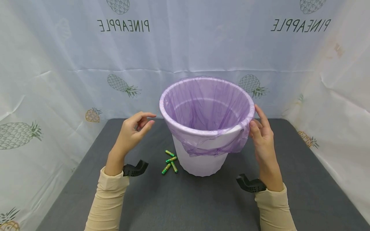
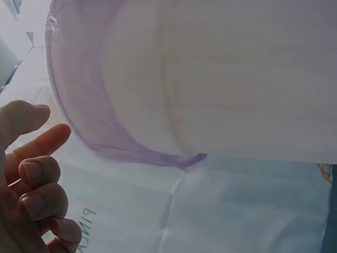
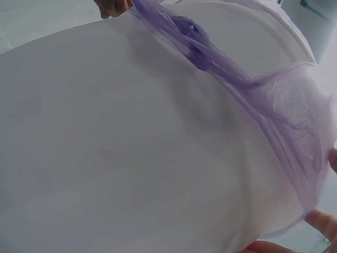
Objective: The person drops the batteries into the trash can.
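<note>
A white bin lined with a purple bag is seen near the back edge of the grey worktop. The bag's overhang is pinched at the rim by the right hand. The left hand is held just beside the bin, fingers loosely curled, holding nothing. Green batteries lie at the bin's base

Left hand loosely curled, raised; right hand pinching.

The bin is white, lined with a sheer lilac bag folded over its rim. Beside its base lie small batteries, green with gold ends. The table is dark grey. The backdrop cloth is pale white, printed with grey-green and orange pineapples and mirrored black lettering. Both sleeves are cream.
</note>
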Demonstrator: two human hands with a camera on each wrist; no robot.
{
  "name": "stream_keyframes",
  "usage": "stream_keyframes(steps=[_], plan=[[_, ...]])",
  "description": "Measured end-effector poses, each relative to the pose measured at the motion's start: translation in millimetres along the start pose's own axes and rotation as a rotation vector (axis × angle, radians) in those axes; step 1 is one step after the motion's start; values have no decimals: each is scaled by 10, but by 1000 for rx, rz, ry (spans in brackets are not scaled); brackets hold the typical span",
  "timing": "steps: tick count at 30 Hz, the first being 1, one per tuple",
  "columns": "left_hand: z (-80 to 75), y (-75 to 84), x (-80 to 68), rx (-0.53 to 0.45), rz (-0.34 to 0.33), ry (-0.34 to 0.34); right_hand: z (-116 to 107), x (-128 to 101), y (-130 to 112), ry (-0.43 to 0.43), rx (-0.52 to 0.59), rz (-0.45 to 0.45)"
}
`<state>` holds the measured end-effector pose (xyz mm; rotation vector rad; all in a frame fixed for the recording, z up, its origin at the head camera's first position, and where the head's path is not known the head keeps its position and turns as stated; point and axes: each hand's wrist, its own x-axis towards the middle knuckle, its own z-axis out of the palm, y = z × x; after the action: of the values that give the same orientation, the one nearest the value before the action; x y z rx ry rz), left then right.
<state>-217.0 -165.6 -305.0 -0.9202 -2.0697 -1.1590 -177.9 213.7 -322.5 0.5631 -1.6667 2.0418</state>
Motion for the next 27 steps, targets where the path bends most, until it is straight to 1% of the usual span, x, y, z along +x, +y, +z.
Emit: stream_keyframes(steps=[8,11,14,16,22,27], plan=[[46,-142,-218,-18,-123,12,18,24,28,-27,83,-30],[75,-200,-289,-12,-162,19,18,25,36,-23,82,-30],[106,-233,-328,-11,-186,22,16,22,32,-9,65,-29],[122,-222,-338,-14,-194,24,14,21,28,-5,59,-28],[122,-70,-331,-40,-218,14,24,29,27,-7,57,-33],[145,-108,-370,-60,-237,11,38,28,19,7,51,-29]])
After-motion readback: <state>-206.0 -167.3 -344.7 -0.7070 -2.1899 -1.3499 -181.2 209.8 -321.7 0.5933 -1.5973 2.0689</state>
